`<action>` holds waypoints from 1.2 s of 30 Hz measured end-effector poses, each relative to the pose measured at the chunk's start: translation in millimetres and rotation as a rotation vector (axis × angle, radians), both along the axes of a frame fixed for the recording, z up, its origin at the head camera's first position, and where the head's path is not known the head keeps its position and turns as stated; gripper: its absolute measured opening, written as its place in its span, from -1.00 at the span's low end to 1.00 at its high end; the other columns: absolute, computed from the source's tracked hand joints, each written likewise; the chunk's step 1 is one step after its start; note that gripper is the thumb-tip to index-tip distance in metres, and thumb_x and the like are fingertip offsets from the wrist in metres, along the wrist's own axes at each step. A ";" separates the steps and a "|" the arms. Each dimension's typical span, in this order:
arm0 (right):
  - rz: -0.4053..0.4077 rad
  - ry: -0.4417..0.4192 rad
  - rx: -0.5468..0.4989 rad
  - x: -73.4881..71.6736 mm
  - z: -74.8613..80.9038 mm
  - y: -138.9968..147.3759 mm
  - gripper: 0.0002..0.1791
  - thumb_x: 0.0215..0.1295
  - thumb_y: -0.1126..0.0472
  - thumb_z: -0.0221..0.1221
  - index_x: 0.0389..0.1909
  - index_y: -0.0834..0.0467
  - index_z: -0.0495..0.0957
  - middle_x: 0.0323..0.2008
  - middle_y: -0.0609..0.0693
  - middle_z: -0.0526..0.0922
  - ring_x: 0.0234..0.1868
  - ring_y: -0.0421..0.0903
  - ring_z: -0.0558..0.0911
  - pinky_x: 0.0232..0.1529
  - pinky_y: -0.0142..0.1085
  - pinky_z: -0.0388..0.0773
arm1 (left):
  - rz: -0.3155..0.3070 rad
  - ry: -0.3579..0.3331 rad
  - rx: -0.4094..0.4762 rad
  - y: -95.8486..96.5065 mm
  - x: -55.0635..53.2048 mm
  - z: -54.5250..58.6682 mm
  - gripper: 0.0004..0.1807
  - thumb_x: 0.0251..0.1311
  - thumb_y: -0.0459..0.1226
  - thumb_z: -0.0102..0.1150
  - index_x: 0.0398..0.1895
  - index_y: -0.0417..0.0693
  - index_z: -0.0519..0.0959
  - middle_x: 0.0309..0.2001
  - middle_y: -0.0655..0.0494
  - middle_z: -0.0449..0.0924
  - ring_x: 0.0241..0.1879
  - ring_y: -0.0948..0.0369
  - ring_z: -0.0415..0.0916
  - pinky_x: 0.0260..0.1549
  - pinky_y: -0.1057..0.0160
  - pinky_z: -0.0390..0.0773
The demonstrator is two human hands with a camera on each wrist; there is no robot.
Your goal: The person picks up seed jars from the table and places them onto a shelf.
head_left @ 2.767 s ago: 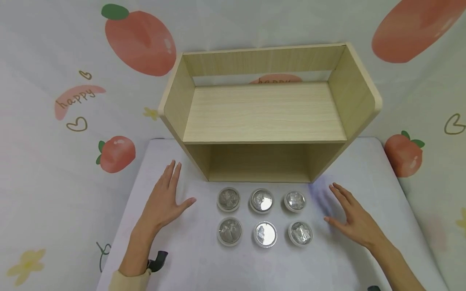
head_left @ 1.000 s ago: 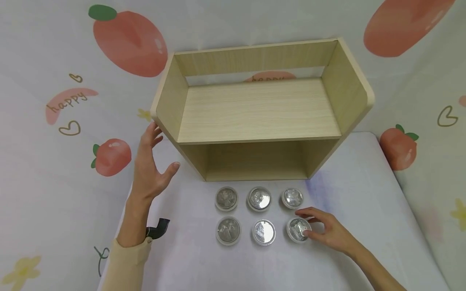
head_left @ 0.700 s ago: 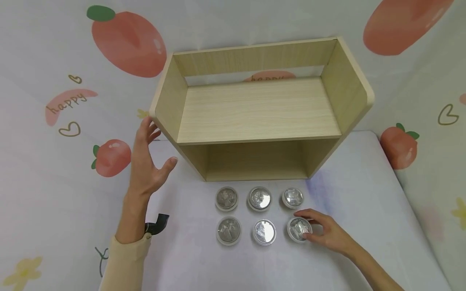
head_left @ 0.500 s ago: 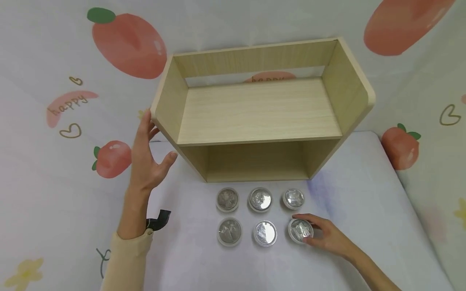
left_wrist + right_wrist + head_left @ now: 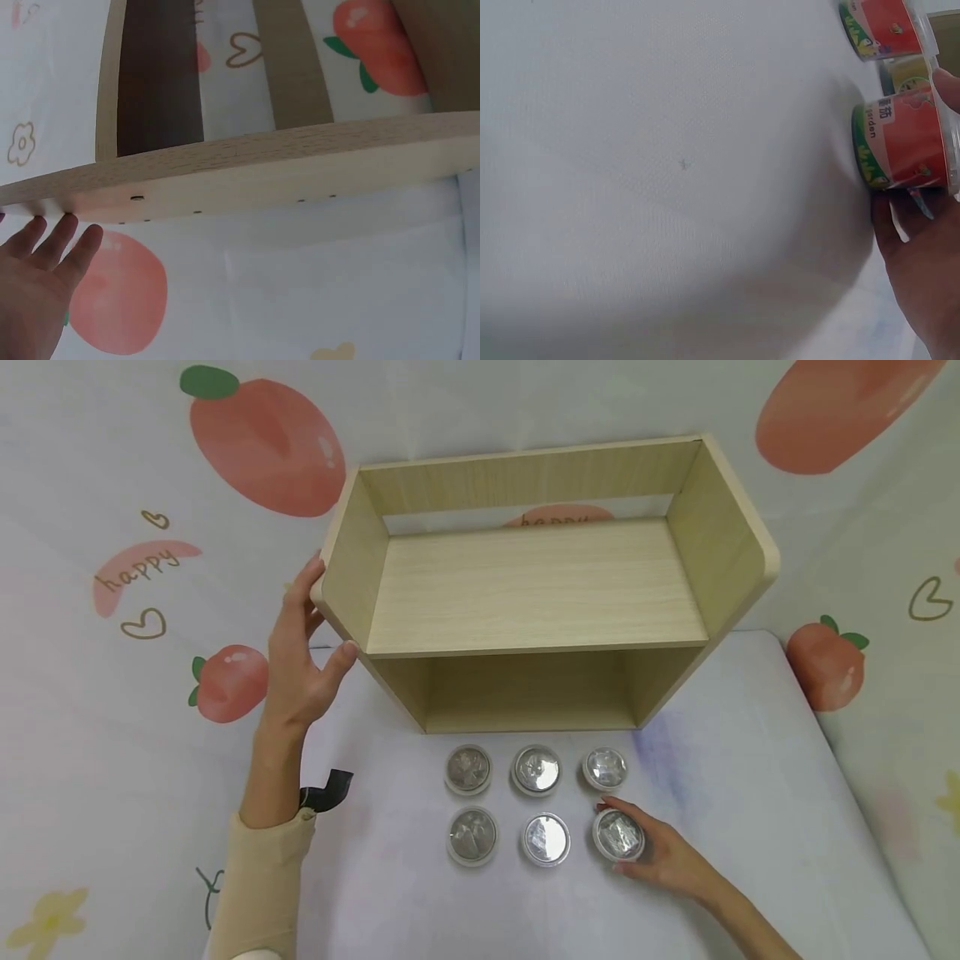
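My right hand grips the front right can, thumb on its near side and fingers round the far side. The right wrist view shows this can with a red and green printed label and a clear lid. My left hand is at the left side of a light wooden shelf, thumb and fingertips right at its edge. In the left wrist view, fingertips of the left hand meet the outer face of the side panel.
Several similar round cans stand in two rows before the shelf, among them the back right can, the front middle can and the front left can. White cloth covers the table. Fruit-printed fabric hangs behind and beside it.
My right hand came in from the right and its grip closed round the front right can. My left hand moved up and forward to the shelf's left side. The cans keep their places.
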State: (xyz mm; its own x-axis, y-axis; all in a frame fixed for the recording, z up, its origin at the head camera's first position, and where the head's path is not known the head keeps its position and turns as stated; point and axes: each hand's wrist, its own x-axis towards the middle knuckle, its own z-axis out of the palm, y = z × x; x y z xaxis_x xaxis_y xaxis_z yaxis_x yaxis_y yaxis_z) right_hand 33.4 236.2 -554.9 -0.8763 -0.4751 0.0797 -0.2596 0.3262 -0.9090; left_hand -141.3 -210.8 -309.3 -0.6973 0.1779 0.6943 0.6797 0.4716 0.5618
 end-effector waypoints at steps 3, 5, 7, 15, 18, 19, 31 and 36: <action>-0.014 -0.004 0.019 1.2 1.6 -1.1 -0.04 -0.07 0.29 0.51 0.42 0.20 0.29 0.28 0.06 0.52 0.36 -0.33 0.35 0.30 -0.58 0.11 | -0.026 -0.035 0.044 7.8 6.6 10.5 0.04 0.13 0.31 0.15 0.44 -0.28 0.20 0.41 -0.05 0.30 0.22 0.07 0.40 0.14 0.32 0.45; -0.022 0.007 0.026 0.8 3.3 -1.7 -0.06 -0.07 0.30 0.51 0.40 0.20 0.32 0.27 0.05 0.53 0.35 -0.31 0.37 0.29 -0.59 0.12 | -0.045 -0.059 0.084 12.6 10.1 16.8 -0.01 0.15 0.23 0.18 0.44 -0.29 0.22 0.41 -0.07 0.30 0.21 0.07 0.41 0.10 0.34 0.48; -0.027 0.021 0.031 -0.2 5.5 -2.2 -0.08 -0.07 0.29 0.51 0.38 0.21 0.34 0.26 0.06 0.54 0.34 -0.30 0.38 0.28 -0.60 0.13 | -0.060 -0.081 0.115 15.7 11.8 21.2 -0.07 0.18 0.16 0.19 0.44 -0.29 0.23 0.42 -0.07 0.29 0.22 0.06 0.40 0.08 0.33 0.50; -0.022 0.022 0.048 -3.4 13.8 -3.2 -0.11 -0.06 0.24 0.52 0.36 0.16 0.38 0.24 0.09 0.55 0.33 -0.31 0.38 0.27 -0.61 0.13 | -0.126 -0.152 0.208 6.4 -5.7 8.5 -0.08 0.17 0.17 0.23 0.42 -0.26 0.26 0.48 -0.02 0.18 0.32 0.01 0.30 0.07 0.28 0.49; -0.011 0.015 0.049 -5.9 20.2 -2.9 -0.11 -0.04 0.23 0.52 0.37 0.17 0.37 0.25 0.09 0.54 0.33 -0.31 0.38 0.27 -0.60 0.15 | -0.144 -0.158 0.233 2.7 -12.5 5.3 -0.08 0.18 0.20 0.22 0.40 -0.26 0.29 0.49 -0.04 0.17 0.34 -0.01 0.26 0.06 0.27 0.48; -0.009 0.012 0.051 -7.0 23.1 -2.7 -0.12 -0.03 0.22 0.52 0.37 0.17 0.36 0.26 0.09 0.54 0.33 -0.31 0.38 0.26 -0.59 0.16 | -0.133 -0.156 0.228 2.2 -14.1 5.4 -0.08 0.18 0.22 0.20 0.39 -0.26 0.30 0.49 -0.03 0.18 0.35 0.01 0.26 0.07 0.28 0.46; -0.021 -0.013 0.086 -18.6 55.7 1.4 -0.14 0.05 0.16 0.49 0.40 0.05 0.34 0.30 0.03 0.49 0.28 -0.34 0.40 0.13 -0.37 0.45 | -0.112 -0.172 0.340 10.2 -22.3 8.4 -0.15 0.18 0.25 0.16 0.26 -0.26 0.42 0.42 -0.09 0.26 0.45 0.05 0.11 0.21 0.20 0.29; 0.007 0.006 0.058 -25.3 66.1 2.9 -0.12 0.04 0.22 0.49 0.41 0.10 0.33 0.30 0.05 0.49 0.31 -0.32 0.38 0.19 -0.51 0.33 | -0.094 -0.149 0.342 14.7 -24.7 6.1 -0.20 0.24 0.22 0.07 0.27 -0.26 0.41 0.43 -0.06 0.26 0.42 0.07 0.14 0.23 0.20 0.22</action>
